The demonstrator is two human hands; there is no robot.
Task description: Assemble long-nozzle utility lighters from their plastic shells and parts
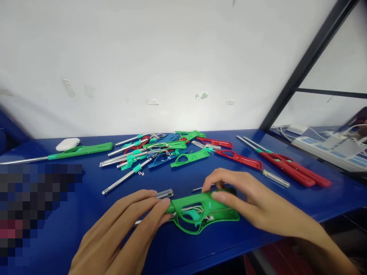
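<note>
Clock centred on the green casing (225, 204), which lies at the near edge of the table (120, 252), its two halves overlapping but out of line. Left hand (123, 229) at 8 to 9 o'clock: fingers closed round the front end, presumably to steady the neck where the rod seats. Right hand (252, 202) at 3 o'clock: thumb on the face of the upper half, bent fingers over its far edge, gripping it; judged to be so that this half can be guided against the lower one without shifting the trigger (195, 215) and wires visible in the gap. A clear tank (165, 193) lies just past the left fingertips at 10 o'clock; a thin shaft (197, 189) at 12 runs behind the right fingers, its far end hidden. Rods (123, 179) with teal fittings are heaped at 10 to 11, loose shells (190, 157) at 12 and a red shell (241, 158) at 1, probably grouped for easy reach. Two whole red lighters (289, 166) lie side by side at 2, apart from the parts; a green lighter (88, 150) sits at 10 beside a white case (68, 144). Labels: no brand or writing legible, the power strip (315, 149) at 2 included; the far left is pixelated.
</note>
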